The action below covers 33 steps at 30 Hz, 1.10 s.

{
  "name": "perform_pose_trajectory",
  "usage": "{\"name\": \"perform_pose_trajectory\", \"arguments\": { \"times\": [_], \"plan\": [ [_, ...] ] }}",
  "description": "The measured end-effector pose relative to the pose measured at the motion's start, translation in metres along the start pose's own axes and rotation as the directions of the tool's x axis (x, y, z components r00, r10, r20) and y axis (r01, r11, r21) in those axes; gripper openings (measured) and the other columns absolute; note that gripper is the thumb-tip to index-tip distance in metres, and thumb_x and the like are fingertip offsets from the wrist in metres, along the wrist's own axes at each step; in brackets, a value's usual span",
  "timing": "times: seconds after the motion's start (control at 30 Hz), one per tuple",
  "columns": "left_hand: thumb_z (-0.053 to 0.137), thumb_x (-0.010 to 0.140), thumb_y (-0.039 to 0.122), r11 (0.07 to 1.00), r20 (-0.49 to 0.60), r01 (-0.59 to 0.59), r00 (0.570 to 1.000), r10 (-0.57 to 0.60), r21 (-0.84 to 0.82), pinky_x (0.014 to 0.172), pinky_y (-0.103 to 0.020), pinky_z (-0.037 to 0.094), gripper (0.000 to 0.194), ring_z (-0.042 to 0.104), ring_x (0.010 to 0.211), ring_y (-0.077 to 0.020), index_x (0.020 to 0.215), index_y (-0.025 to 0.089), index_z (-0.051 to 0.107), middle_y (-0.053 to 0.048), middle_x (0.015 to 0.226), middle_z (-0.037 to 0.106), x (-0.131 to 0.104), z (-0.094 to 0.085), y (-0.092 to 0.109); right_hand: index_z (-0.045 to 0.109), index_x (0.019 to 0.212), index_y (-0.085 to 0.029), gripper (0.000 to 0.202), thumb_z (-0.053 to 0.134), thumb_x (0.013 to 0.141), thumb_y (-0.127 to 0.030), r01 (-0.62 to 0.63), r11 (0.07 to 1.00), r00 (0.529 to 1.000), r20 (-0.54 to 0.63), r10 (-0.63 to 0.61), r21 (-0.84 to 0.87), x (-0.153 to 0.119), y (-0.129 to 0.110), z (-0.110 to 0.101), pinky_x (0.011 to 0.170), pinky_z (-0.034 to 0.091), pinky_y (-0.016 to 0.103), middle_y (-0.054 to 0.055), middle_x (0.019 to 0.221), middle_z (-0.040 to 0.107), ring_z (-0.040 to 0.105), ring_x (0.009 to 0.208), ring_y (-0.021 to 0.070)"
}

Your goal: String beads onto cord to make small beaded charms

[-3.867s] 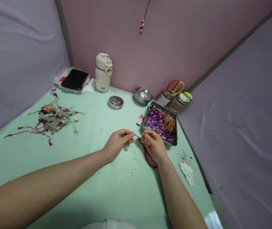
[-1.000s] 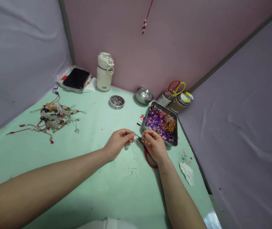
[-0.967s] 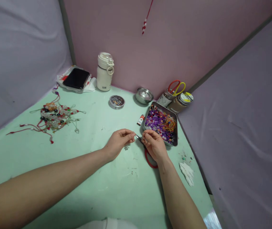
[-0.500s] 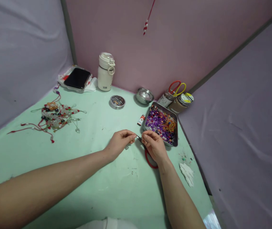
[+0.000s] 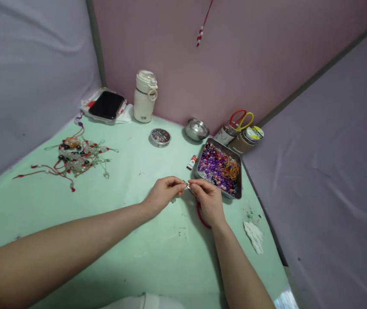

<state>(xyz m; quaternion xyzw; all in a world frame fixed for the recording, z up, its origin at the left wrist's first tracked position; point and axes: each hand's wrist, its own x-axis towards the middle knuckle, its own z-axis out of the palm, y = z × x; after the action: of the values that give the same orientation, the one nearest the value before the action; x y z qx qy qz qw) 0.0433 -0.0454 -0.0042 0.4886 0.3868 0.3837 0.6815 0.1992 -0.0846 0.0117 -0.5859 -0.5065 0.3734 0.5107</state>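
My left hand and my right hand meet fingertip to fingertip over the table, just left of the bead tray. Both are closed in a pinch. Whatever sits between the fingertips is too small to make out. Red-handled scissors lie beneath my right hand, partly hidden by it, with some blade showing between the hands. The metal tray behind my right hand holds purple, red, clear and dark beads and a bundle of orange cord.
Strung bead pieces lie at left. Along the back stand a phone, a cream bottle, a round tin, a steel bowl and jars. A small red-and-white box and crumpled tissue flank the tray.
My right hand has moved left so its fingertips now meet those of my left hand, and its fingers have turned over. The whole view has shifted slightly.
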Motion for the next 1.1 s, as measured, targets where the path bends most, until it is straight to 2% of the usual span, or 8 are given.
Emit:
{"name": "perform_pose_trajectory", "arguments": {
  "times": [0.3,0.47,0.6,0.7,0.87,1.1],
  "plan": [
    [0.066,0.075,0.032,0.991,0.022,-0.058,0.998,0.056,0.124,0.058,-0.025,0.041,0.014,0.054,0.063,-0.0135,0.075,0.019,0.071,0.000,0.066,0.062,-0.003,0.002,0.000,0.076,0.073,-0.025,0.006,0.070,0.075,-0.024,0.026,0.998,0.999,-0.024,-0.027,-0.053,-0.002,-0.011,-0.001,0.072,0.042,0.030,0.001,0.076,0.068,0.056,0.072,0.0163],
    [0.064,0.077,0.030,0.987,0.037,-0.058,0.998,0.053,0.148,0.059,-0.026,0.043,0.012,0.056,0.065,-0.0142,0.076,0.020,0.070,0.000,0.067,0.063,-0.004,0.002,0.001,0.074,0.073,-0.025,0.009,0.068,0.079,-0.025,0.100,0.989,0.995,-0.005,-0.102,-0.112,-0.004,-0.013,0.000,0.068,0.041,0.030,0.000,0.073,0.066,0.055,0.071,0.0162],
    [0.067,0.076,0.029,0.990,0.071,-0.109,0.992,0.103,0.085,0.076,-0.029,0.049,0.019,0.063,0.083,-0.0175,0.091,0.020,0.071,-0.003,0.088,0.072,-0.004,0.003,0.000,0.073,0.073,-0.025,0.011,0.066,0.081,-0.024,0.206,0.967,0.978,0.016,-0.206,-0.153,-0.006,-0.017,-0.001,0.068,0.041,0.030,0.000,0.073,0.066,0.056,0.071,0.0161],
    [0.064,0.080,0.033,0.983,0.112,-0.166,0.981,0.156,0.082,0.091,-0.033,0.047,0.026,0.063,0.102,-0.0204,0.102,0.020,0.071,-0.006,0.106,0.072,-0.005,0.003,0.001,0.072,0.074,-0.024,0.010,0.065,0.083,-0.024,0.261,0.948,0.965,0.025,-0.261,-0.179,-0.007,-0.019,-0.003,0.069,0.042,0.030,0.001,0.074,0.066,0.057,0.072,0.0161],
    [0.055,0.086,0.036,0.967,0.160,-0.209,0.970,0.185,0.148,0.091,-0.033,0.048,0.026,0.065,0.096,-0.0201,0.093,0.017,0.073,-0.006,0.096,0.074,-0.007,0.002,0.005,0.069,0.076,-0.023,0.012,0.062,0.086,-0.023,0.301,0.931,0.954,0.069,-0.293,-0.205,-0.006,-0.019,-0.005,0.070,0.044,0.029,0.000,0.073,0.066,0.059,0.072,0.0152],
    [0.064,0.080,0.032,0.990,0.146,-0.125,0.983,0.114,0.070,0.086,-0.032,0.050,0.018,0.067,0.088,-0.0190,0.086,0.017,0.071,-0.005,0.088,0.075,-0.007,0.003,0.004,0.068,0.075,-0.022,0.011,0.063,0.085,-0.021,0.302,0.929,0.953,0.045,-0.299,-0.213,-0.006,-0.016,-0.004,0.069,0.043,0.029,0.000,0.073,0.065,0.058,0.071,0.0146]
  ]
}}
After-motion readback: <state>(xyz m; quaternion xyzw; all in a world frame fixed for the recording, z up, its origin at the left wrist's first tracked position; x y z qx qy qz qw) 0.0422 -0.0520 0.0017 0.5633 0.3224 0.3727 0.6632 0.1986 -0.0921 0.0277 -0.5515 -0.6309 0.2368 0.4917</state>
